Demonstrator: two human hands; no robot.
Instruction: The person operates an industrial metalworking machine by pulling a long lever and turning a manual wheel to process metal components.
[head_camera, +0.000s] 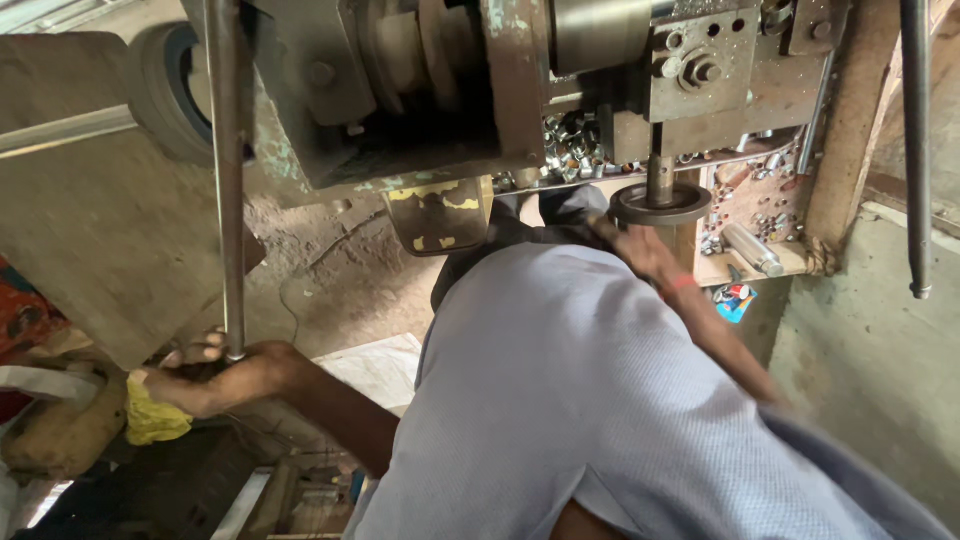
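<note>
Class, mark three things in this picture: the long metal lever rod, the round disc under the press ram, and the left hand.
long metal lever rod (229, 180), head view, on the middle of its shaft.
round disc (660, 205), head view, on its dark rim.
left hand (215, 378), head view, on the back of the hand.

Long grey metal lever rod (229, 180), upright, lower end gripped, dark round die disc (660, 204) under press ram

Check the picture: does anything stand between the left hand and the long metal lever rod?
No. The left hand already grips the lower end of the lever rod; fingers curl around it, with nothing visible between.
</note>
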